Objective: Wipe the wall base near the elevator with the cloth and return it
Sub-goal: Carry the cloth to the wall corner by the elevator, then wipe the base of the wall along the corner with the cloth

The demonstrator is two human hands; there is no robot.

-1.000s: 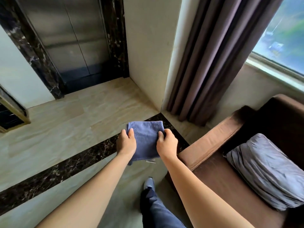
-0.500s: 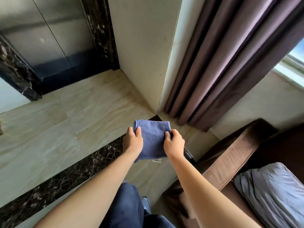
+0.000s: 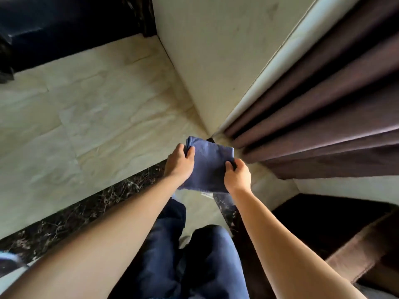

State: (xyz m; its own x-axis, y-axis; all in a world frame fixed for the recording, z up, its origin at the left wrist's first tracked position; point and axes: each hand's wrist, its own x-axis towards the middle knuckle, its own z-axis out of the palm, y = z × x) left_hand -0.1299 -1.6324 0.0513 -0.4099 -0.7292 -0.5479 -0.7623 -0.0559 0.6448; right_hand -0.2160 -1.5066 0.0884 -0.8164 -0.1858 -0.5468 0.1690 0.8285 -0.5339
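A folded blue cloth (image 3: 208,167) is held between both hands, just above the floor. My left hand (image 3: 179,164) grips its left edge and my right hand (image 3: 237,176) grips its right edge. The cloth hangs close in front of the bottom corner of the cream wall (image 3: 207,67), where the wall base meets the floor. The dark foot of the elevator doorway (image 3: 71,24) shows at the top left.
Brown curtains (image 3: 323,117) hang right of the wall corner, down to the floor. A brown sofa arm (image 3: 356,255) is at the lower right. The cream tiled floor (image 3: 86,117) has a dark marble strip (image 3: 86,212). My legs in blue jeans (image 3: 194,266) are bent below.
I have moved closer and lower toward the wall corner; the view now looks steeply down. Both hands kept hold of the cloth and carried it nearer the wall base.
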